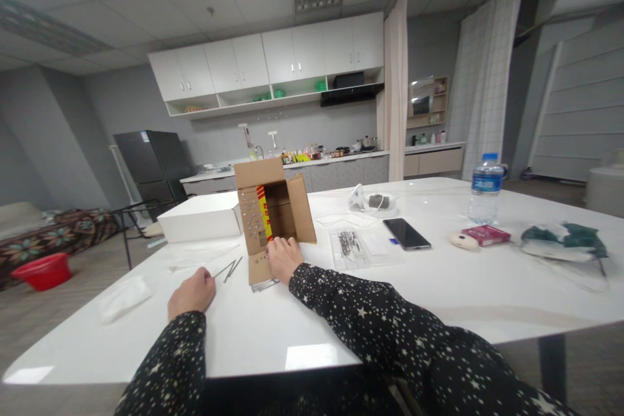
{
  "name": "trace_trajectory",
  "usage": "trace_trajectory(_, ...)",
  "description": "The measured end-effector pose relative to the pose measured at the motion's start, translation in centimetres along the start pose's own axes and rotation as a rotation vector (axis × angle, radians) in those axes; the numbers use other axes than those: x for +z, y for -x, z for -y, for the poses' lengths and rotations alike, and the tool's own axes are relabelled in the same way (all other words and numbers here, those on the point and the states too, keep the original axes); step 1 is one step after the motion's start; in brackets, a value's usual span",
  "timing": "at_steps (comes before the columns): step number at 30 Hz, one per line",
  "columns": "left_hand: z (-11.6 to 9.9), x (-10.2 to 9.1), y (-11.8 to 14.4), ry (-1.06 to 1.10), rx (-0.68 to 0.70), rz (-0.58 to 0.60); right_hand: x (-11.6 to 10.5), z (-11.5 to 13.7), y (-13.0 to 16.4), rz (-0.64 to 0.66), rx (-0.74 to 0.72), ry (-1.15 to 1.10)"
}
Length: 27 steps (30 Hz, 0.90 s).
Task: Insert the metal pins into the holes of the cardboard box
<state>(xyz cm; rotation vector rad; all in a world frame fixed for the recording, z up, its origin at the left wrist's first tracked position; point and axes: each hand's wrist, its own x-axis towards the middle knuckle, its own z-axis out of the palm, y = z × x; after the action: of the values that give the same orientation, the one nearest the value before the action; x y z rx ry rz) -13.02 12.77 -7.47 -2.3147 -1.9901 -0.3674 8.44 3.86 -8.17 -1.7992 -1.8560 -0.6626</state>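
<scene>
Fingers of the right hand [283, 257] press down flat on the near flap of the open cardboard box [271, 216] mid-table; left hand [192, 292] pinches thin metal pins [229, 269] just left of it. Best to keep that flap pinned firmly. Right lie a bag of pins [350, 246] and a phone [406, 233].
</scene>
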Motion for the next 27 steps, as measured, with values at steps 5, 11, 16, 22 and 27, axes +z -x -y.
trace_trajectory(5,-0.05,-0.02,0.02,0.007,0.002,0.014,-0.1,-0.03,0.15,-0.041,0.022,-0.068)
trace_trajectory(11,-0.08,-0.13,0.1,0.015,0.001,0.007,-0.34,-0.09,0.36,-0.028,0.034,-0.19)
trace_trajectory(16,-0.02,-0.16,0.12,0.009,-0.003,0.016,-0.54,-0.11,0.49,0.003,0.0,-0.247)
trace_trajectory(22,-0.03,-0.11,0.0,-0.001,-0.01,0.035,-0.22,-0.29,0.53,-0.004,-0.025,-0.285)
trace_trajectory(27,0.05,-0.07,0.01,0.006,-0.012,0.026,-0.06,-0.5,0.57,-0.009,-0.013,-0.313)
